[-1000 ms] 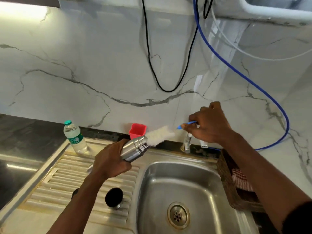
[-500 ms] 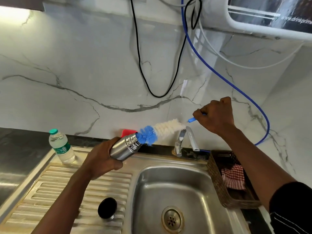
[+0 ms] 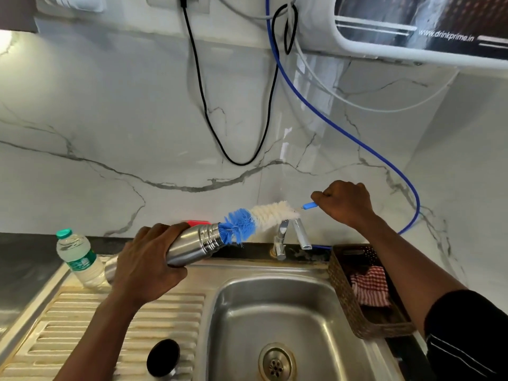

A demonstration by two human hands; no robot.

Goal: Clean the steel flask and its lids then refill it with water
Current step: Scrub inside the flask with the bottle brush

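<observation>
Two hands busy over the sink.

Left hand: fingers and thumb wrapped round the body of the steel flask. Flask held off the counter, tilted, open mouth aimed up toward the other hand.

Right hand: a closed fist round the blue handle of the bottle brush; only a short stub of handle shows past the fingers. Brush slants from that fist down to the flask. White bristles lie nearer the fist, blue bristles at the flask mouth, touching its rim. Cannot tell whether any bristle is inside the neck.

Around the grips:
- Just under the brush, between the two hands: tap at the back edge of the sink.
- Below both hands: steel sink basin, drain at its bottom.
- Below the left forearm: black lid standing on the ribbed drainboard, well apart from the flask.
- Outboard of the left hand: plastic water bottle, green cap, upright.
- Behind the flask: a red container, mostly hidden.
- Under the right forearm: woven basket holding a red checked cloth.
- Above, on the marble wall: black cable, blue hose, water purifier.
</observation>
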